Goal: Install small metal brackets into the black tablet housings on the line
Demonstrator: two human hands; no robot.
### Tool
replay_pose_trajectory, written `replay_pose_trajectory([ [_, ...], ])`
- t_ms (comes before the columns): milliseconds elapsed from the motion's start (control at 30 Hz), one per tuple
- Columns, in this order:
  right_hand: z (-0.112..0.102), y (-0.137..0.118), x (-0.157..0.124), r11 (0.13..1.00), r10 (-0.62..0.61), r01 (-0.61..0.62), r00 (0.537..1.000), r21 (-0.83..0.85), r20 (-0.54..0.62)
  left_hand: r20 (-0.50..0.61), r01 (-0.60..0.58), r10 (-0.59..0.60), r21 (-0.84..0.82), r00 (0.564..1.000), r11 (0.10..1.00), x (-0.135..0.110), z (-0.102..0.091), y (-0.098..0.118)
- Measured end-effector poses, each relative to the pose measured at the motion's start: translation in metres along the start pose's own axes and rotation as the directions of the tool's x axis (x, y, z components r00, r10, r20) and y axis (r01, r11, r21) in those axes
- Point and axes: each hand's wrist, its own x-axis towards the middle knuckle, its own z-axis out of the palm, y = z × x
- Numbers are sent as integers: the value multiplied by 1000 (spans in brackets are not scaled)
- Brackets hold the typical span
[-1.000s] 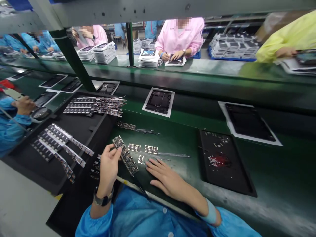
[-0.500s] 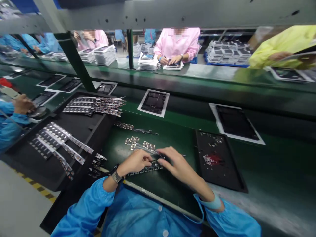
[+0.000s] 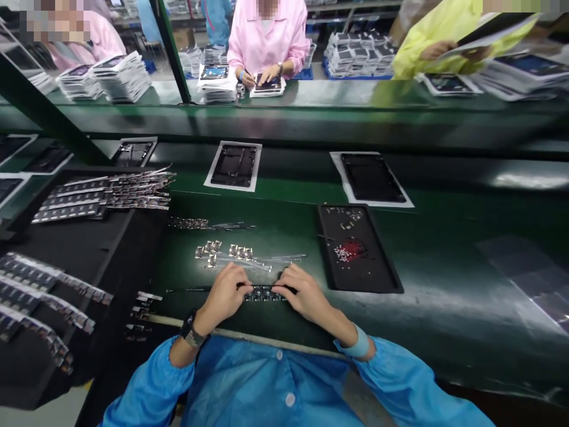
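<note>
A row of small dark circuit boards (image 3: pixel 265 293) lies on the green bench between my hands. My left hand (image 3: pixel 227 292) is closed at its left end, finger and thumb pinching a thin black cable (image 3: pixel 189 290) that sticks out to the left. My right hand (image 3: pixel 303 289) pinches the same dark line at the right end, just above the boards; its fingertips partly hide the grip. Beyond my hands lie small gold-and-silver boards (image 3: pixel 240 252) with clear ribbon strips (image 3: pixel 282 258). Another row of boards (image 3: pixel 189 223) with dark cables sits farther back.
At right, a black tray (image 3: pixel 377 273) holds tiny white and red parts. On the left, a large black box (image 3: pixel 120 261) bears several board strips (image 3: pixel 80 193). Black panels on white sheets (image 3: pixel 233 165) line the back. Co-workers in pink (image 3: pixel 267 38) and yellow (image 3: pixel 427 35) sit opposite.
My view has swung to the right and levelled. My hands, earlier close together at an angle over the boards, are now farther apart along the row, with the black cable showing at left.
</note>
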Motion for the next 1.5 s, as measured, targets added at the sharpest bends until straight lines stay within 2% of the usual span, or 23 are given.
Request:
replay_pose_trajectory([
  [300,6,7,0,996,-84,83,995,-26,-49,-33,39,-40,-37,999,999,1,2,3],
  [400,3,2,1,993,-99,94,993,-75,-63,-59,23,-24,-21,998,1000,-3,5,3],
  [533,10,-10,6,982,-121,116,992,-151,-23,-82,-7,8,14,997,1000,-10,10,2],
  [733,21,-14,12,990,-133,132,991,-56,-16,-123,52,-43,71,992,996,-29,-7,-4],
  [833,22,-12,12,990,-142,142,990,-20,-10,-112,57,-53,32,992,998,-32,-14,-8],
  [1000,21,-12,12,987,-147,147,989,-66,4,-125,32,-35,-26,992,999,-27,-11,-12],
  [1100,22,-12,12,980,-172,171,985,-100,-3,-152,18,-19,-6,988,1000,-28,-9,-14],
  [1267,24,-11,14,986,-160,159,987,-56,-22,-203,47,-30,77,979,996,-43,-16,-22],
  [1333,18,-13,16,986,-161,159,987,-45,-28,-228,60,-26,141,973,988,-49,-19,-24],
  [1400,3,-15,16,986,-164,161,983,-48,-78,-308,75,8,256,951,964,-50,-18,-19],
  [1467,-21,-15,9,991,-123,109,971,-78,-206,-329,24,118,397,937,917,-45,-11,-7],
  [1500,-35,-14,2,993,-83,53,952,-108,-295,-269,-56,199,460,942,886,-39,-4,2],
])
